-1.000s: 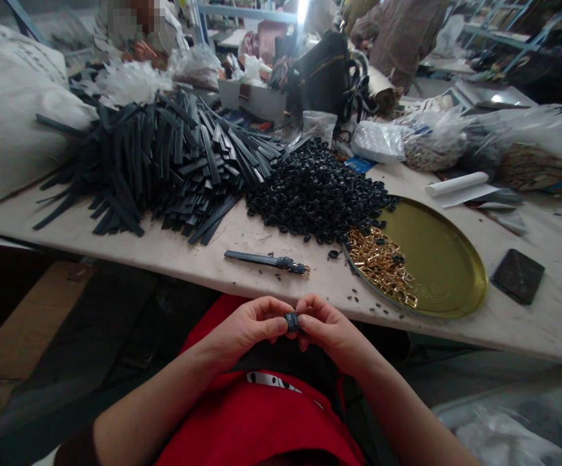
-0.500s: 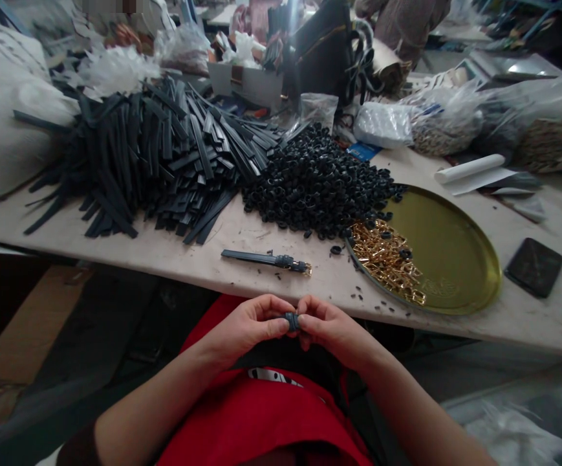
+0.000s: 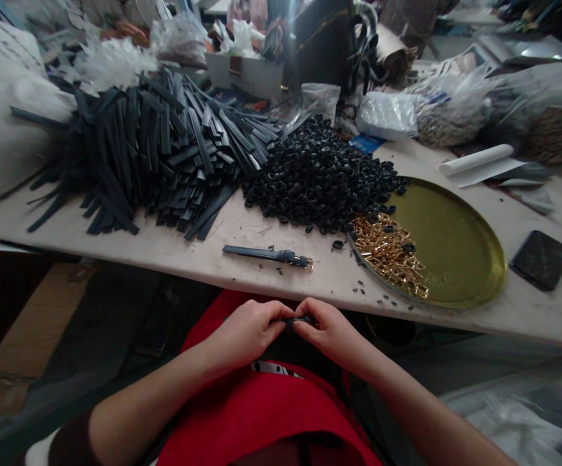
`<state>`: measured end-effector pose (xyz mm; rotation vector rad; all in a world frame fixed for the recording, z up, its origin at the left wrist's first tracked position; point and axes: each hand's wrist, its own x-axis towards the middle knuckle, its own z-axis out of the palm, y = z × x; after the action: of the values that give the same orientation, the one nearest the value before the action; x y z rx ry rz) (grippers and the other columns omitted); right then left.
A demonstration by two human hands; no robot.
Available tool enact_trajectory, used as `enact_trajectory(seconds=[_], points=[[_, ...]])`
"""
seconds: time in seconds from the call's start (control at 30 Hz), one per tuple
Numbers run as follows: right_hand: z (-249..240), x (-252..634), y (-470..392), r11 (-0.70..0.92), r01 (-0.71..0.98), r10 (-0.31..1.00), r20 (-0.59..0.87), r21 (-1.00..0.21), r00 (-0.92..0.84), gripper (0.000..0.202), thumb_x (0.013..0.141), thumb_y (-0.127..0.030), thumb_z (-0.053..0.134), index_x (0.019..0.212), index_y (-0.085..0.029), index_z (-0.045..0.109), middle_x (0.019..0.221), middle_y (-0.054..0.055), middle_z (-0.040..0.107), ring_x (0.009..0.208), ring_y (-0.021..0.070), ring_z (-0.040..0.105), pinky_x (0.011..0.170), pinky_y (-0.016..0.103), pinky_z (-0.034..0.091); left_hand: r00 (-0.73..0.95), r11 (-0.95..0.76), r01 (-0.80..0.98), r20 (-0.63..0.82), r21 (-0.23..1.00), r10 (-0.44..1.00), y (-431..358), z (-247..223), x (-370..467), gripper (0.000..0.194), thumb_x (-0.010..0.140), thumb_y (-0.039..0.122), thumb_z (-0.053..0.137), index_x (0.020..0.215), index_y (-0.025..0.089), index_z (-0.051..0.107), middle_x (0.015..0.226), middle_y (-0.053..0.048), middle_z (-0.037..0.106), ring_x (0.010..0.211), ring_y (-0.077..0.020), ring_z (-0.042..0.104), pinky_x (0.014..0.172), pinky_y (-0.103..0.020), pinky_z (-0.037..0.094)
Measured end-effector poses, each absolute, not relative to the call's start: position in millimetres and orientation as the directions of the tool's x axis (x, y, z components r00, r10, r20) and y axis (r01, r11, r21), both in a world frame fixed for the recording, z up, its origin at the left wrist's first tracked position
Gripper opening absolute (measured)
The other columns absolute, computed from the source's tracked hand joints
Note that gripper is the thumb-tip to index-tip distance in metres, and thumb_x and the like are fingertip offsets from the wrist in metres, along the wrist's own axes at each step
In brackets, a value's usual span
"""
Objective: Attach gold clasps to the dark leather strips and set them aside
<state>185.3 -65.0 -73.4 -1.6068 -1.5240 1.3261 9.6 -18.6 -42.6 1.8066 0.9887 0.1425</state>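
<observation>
My left hand point(image 3: 256, 327) and my right hand point(image 3: 324, 327) meet over my lap, just off the table's front edge. Both pinch a small dark strap piece point(image 3: 297, 320), mostly hidden by the fingers. On the table beyond them lies a dark strap with a gold buckle point(image 3: 268, 255). A heap of small black loops point(image 3: 319, 175) spreads behind it, and a pile of long black strips point(image 3: 154, 149) is at the left. Gold buckles point(image 3: 390, 255) lie in the left part of a round gold tray point(image 3: 455, 246).
A black phone-like slab point(image 3: 541, 260) lies right of the tray. A white paper roll point(image 3: 477, 160), plastic bags point(image 3: 450, 116) and a large dark bag point(image 3: 322, 48) stand farther back. A white sack point(image 3: 11, 116) bulges at the left.
My hands have turned the dark piece, which now shows as a thin edge between the fingertips instead of its broad face. The view has shifted slightly.
</observation>
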Motion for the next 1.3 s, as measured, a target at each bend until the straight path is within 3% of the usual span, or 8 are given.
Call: enact_trajectory(seconds=[0.23, 0.47, 0.67, 0.87, 0.93, 1.13, 1.2, 1.3], points=[[-66.6, 175.1, -74.4, -0.139, 0.484, 0.978, -0.197, -0.864, -0.071, 0.004, 0.073, -0.022, 0.056, 0.071, -0.02, 0.052, 0.069, -0.001, 0.055, 0.065, 0.0144, 0.048, 0.06, 0.028, 0.036, 0.589, -0.006, 0.53, -0.362, 0.848, 0.723, -23.5, -43.6, 9.0, 0.023, 0.074, 0.025, 0.055, 0.094, 0.018, 0.064, 0.092, -0.003, 0.069, 0.086, -0.0195, 0.062, 0.073, -0.026, 0.045], [-53.8, 191.3, -80.7, -0.331, 0.228, 0.889, -0.384, -0.915, -0.25, 0.018, 0.081, -0.033, 0.049, 0.091, -0.019, 0.051, 0.066, -0.002, 0.054, 0.055, 0.0113, 0.05, 0.051, 0.024, 0.04, 0.56, 0.006, 0.561, -0.385, 0.828, 0.733, -25.5, -33.9, 2.1, 0.021, 0.071, 0.027, 0.059, 0.089, 0.018, 0.064, 0.082, 0.0, 0.069, 0.073, -0.0164, 0.062, 0.063, -0.023, 0.044], [-52.6, 184.7, -89.4, -0.063, 0.485, 0.971, -0.165, -0.872, -0.172, 0.006, 0.08, -0.023, 0.051, 0.082, -0.019, 0.054, 0.075, 0.001, 0.06, 0.069, 0.0139, 0.054, 0.062, 0.025, 0.04, 0.575, -0.09, 0.63, -0.386, 0.771, 0.722, -28.9, -30.9, 8.8, 0.019, 0.072, 0.032, 0.059, 0.084, 0.018, 0.065, 0.079, 0.001, 0.068, 0.073, -0.016, 0.061, 0.061, -0.022, 0.041], [-61.8, 174.8, -66.7, 0.045, 0.515, 0.987, -0.042, -0.856, -0.155, 0.009, 0.083, -0.024, 0.047, 0.087, -0.02, 0.054, 0.079, 0.002, 0.063, 0.07, 0.0154, 0.058, 0.061, 0.025, 0.043, 0.633, -0.204, 0.58, -0.279, 0.789, 0.723, -4.5, -35.3, 10.1, 0.026, 0.077, 0.03, 0.057, 0.101, 0.022, 0.059, 0.091, 0.001, 0.068, 0.081, -0.0156, 0.061, 0.07, -0.023, 0.043], [-70.6, 169.8, -48.2, 0.144, 0.63, 0.989, 0.084, -0.763, -0.125, 0.013, 0.084, -0.023, 0.044, 0.093, -0.019, 0.054, 0.085, 0.005, 0.064, 0.075, 0.0174, 0.059, 0.065, 0.028, 0.042, 0.606, -0.309, 0.626, -0.198, 0.716, 0.77, 10.3, -42.6, 11.5, 0.025, 0.079, 0.029, 0.056, 0.102, 0.021, 0.058, 0.091, -0.001, 0.067, 0.082, -0.0168, 0.06, 0.071, -0.025, 0.043], [-108.5, 161.8, -6.9, 0.279, 0.923, 0.883, 0.449, -0.265, -0.138, 0.016, 0.085, -0.028, 0.046, 0.084, -0.02, 0.059, 0.083, 0.007, 0.064, 0.078, 0.022, 0.055, 0.071, 0.034, 0.035, 0.643, -0.662, 0.688, 0.173, 0.297, 0.746, 55.8, -73.9, -4.4, 0.019, 0.08, 0.036, 0.056, 0.078, 0.019, 0.063, 0.084, -0.004, 0.062, 0.084, -0.0198, 0.055, 0.077, -0.033, 0.04], [-118.3, 165.0, -4.4, 0.306, 0.918, 0.841, 0.523, -0.252, -0.137, 0.018, 0.086, -0.032, 0.046, 0.09, -0.019, 0.058, 0.089, 0.007, 0.063, 0.081, 0.0218, 0.054, 0.074, 0.034, 0.036, 0.57, -0.61, 0.76, 0.218, 0.225, 0.792, 78.6, -71.5, -19.0, 0.021, 0.083, 0.036, 0.05, 0.079, 0.019, 0.062, 0.084, -0.004, 0.061, 0.083, -0.0183, 0.055, 0.077, -0.031, 0.04], [-125.0, 171.3, -5.2, 0.345, 0.894, 0.805, 0.58, -0.287, -0.125, 0.023, 0.085, -0.037, 0.045, 0.095, -0.019, 0.056, 0.093, 0.008, 0.061, 0.085, 0.0215, 0.054, 0.077, 0.033, 0.037, 0.291, -0.313, 0.945, 0.192, 0.095, 0.937, 123.7, -58.7, -40.9, 0.021, 0.087, 0.03, 0.044, 0.091, 0.018, 0.06, 0.092, -0.007, 0.06, 0.089, -0.02, 0.054, 0.079, -0.033, 0.039]])
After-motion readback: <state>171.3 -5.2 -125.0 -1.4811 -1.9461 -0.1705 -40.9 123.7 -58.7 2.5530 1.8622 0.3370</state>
